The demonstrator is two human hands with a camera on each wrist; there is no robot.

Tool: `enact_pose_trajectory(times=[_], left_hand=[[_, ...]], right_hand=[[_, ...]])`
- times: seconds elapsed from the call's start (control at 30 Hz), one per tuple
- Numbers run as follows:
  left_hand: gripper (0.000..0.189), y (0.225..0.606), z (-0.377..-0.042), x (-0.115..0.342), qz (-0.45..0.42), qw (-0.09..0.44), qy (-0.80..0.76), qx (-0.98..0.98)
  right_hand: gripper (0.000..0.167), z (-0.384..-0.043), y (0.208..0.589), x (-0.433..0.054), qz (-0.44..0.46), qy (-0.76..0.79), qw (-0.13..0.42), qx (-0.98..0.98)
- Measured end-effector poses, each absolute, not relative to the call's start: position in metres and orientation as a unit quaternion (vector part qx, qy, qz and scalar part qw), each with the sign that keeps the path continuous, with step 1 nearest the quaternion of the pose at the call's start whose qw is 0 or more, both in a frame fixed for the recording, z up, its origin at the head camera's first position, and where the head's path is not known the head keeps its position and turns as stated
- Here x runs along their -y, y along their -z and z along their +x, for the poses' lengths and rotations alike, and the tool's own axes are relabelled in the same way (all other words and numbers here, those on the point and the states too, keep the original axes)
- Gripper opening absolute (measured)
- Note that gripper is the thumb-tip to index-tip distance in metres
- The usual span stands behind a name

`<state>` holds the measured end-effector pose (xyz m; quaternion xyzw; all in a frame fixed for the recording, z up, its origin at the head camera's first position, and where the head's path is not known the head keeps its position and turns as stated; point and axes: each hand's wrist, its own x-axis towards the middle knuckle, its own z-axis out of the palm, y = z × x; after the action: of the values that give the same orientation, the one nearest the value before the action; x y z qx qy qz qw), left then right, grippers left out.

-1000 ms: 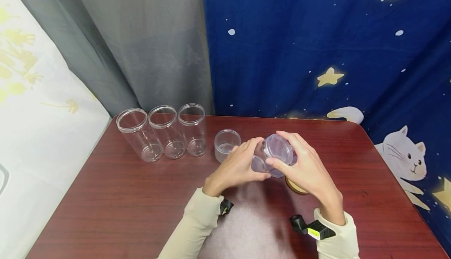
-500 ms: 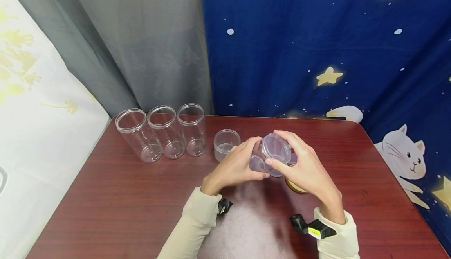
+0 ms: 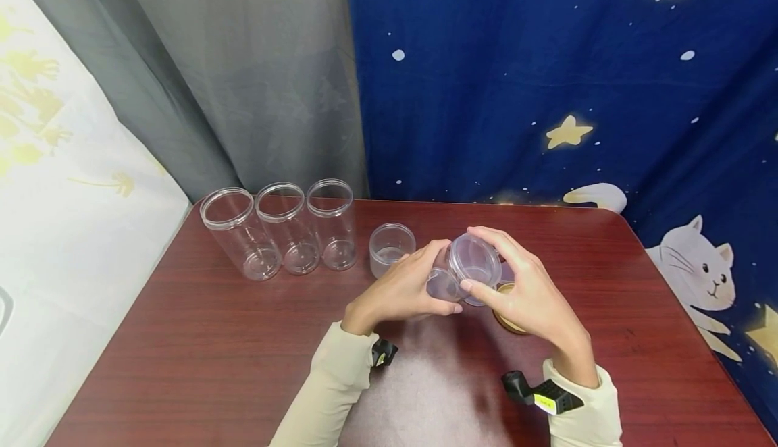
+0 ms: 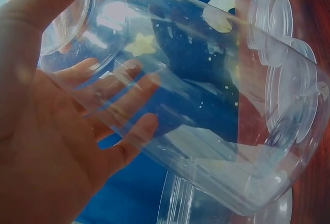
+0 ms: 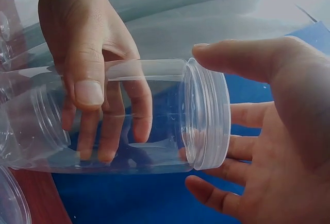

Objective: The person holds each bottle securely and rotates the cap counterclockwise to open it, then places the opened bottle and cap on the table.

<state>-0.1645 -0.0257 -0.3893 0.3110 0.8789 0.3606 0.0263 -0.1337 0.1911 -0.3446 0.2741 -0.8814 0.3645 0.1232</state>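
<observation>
A clear plastic jar point(image 5: 167, 154) is held above the table, tilted with its lidded end toward my right side. My left hand point(image 3: 401, 288) grips the jar's body, thumb on one side and fingers round the other, as the right wrist view shows. At the other end, a clear screw lid point(image 3: 476, 258) sits on the jar's mouth. My right hand point(image 3: 525, 285) holds this lid by its rim between thumb and fingers. Several clear lids point(image 4: 291, 90) lie on the table beyond the jar, partly hidden, beside a gold-coloured lid point(image 3: 510, 322).
Three tall clear jars point(image 3: 290, 231) without lids stand upright in a row at the back left. A short clear container point(image 3: 391, 248) stands just behind my left hand. Curtains point(image 3: 486, 96) hang beyond the table's point(image 3: 243, 366) far edge.
Both hands and the jar have shifted slightly left. The right fingers have slid a little round the lid, and more of the gold-coloured lid shows. The standing jars stay where they were.
</observation>
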Motion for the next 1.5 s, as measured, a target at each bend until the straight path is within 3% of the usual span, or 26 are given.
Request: enact_pose_trajectory(times=[0.83,1.17,1.5], left_hand=[[0.089,0.3888,-0.1652,0.0291,0.312,0.042,-0.37,-0.874],[0.091,0.3859,-0.1641,0.0254,0.307,0.012,-0.332,-0.892],[0.091,0.3858,-0.1616,0.0222,0.305,-0.004,-0.304,-0.903]], right_hand=[[0.08,-0.1326,0.342,-0.1915,0.327,-0.387,0.088,0.857],[0.064,-0.1352,0.3456,-0.1902,0.233,-0.348,0.165,0.893],[0.063,-0.131,0.3444,-0.1873,0.195,-0.299,0.157,0.921]])
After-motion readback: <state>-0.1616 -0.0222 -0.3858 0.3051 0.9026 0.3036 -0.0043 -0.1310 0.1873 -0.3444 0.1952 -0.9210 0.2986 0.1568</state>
